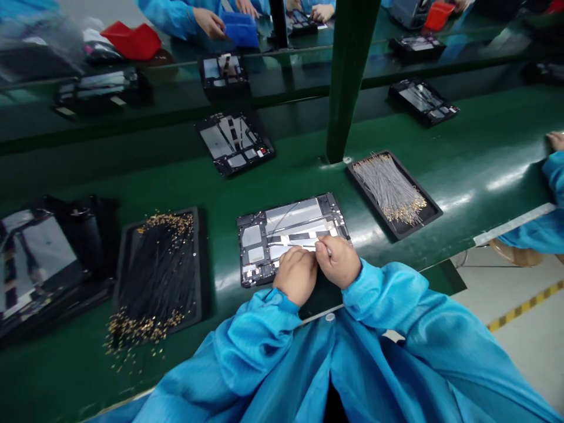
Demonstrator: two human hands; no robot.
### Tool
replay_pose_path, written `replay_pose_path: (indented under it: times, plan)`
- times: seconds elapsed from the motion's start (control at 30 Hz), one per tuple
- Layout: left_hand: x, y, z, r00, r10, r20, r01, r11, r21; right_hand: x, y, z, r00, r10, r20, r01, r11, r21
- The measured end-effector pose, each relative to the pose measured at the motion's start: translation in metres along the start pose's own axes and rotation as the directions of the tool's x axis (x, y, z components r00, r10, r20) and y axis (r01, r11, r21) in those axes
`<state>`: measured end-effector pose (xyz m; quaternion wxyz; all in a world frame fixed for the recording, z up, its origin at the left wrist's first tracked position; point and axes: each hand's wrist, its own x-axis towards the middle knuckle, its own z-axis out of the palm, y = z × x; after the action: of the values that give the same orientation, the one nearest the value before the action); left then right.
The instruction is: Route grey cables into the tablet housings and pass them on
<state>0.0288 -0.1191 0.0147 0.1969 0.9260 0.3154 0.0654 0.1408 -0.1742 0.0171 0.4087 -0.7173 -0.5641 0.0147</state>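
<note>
An opened tablet chassis [291,226] with silver shields lies on the green belt [462,170] in front of me. My left hand [296,275] rests closed on its near edge, fingers curled down onto the inside. Beside it, my right hand [338,259] is closed in a pinch on a thin cable [304,245] that runs across the chassis. A black tray of black cables with gold tips [161,273] sits to the left. On the right stands a black tray of grey cables [390,189].
A green post [350,76] rises behind the chassis. More open tablets [233,144] lie on the belt and on the far shelf. A stack of screens [37,258] sits at far left. Other people's hands [209,22] work across the line; a blue sleeve [550,200] at right.
</note>
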Motion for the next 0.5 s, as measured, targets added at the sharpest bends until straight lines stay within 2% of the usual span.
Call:
replay_pose_path:
  times: [0.1,0.17,0.23,0.3,0.33,0.37,0.4,0.43,0.5]
  plan:
    - [0.003,0.004,-0.003,1.000,0.002,0.029,-0.002,1.000,0.028,0.001,0.003,0.002,0.998,0.060,-0.009,-0.059,0.995,0.083]
    - [0.009,0.000,-0.010,0.999,-0.005,0.038,0.003,0.999,0.046,0.005,0.006,-0.001,0.976,0.216,-0.021,-0.208,0.959,0.193]
    - [0.017,-0.013,-0.021,0.997,-0.073,0.007,0.073,0.995,0.074,0.009,0.011,-0.007,0.898,0.440,-0.017,-0.408,0.846,0.345]
    - [0.020,-0.036,-0.034,0.969,-0.228,-0.091,0.236,0.966,0.100,0.012,0.018,-0.017,0.784,0.620,0.009,-0.549,0.688,0.475]
    - [0.019,-0.049,-0.040,0.934,-0.321,-0.158,0.339,0.936,0.098,0.011,0.023,-0.023,0.735,0.677,0.032,-0.593,0.620,0.513]
    - [0.015,-0.062,-0.044,0.874,-0.432,-0.221,0.455,0.888,0.068,0.009,0.028,-0.029,0.694,0.717,0.055,-0.631,0.570,0.526]
    - [0.009,-0.073,-0.047,0.794,-0.564,-0.229,0.573,0.819,-0.031,0.006,0.034,-0.034,0.666,0.743,0.073,-0.663,0.543,0.516]
    - [0.002,-0.081,-0.049,0.737,-0.652,-0.177,0.640,0.758,-0.127,0.003,0.039,-0.039,0.655,0.751,0.084,-0.687,0.544,0.482]
    - [-0.014,-0.089,-0.050,0.653,-0.758,0.001,0.709,0.610,-0.353,-0.006,0.048,-0.045,0.698,0.711,0.084,-0.690,0.636,0.344]
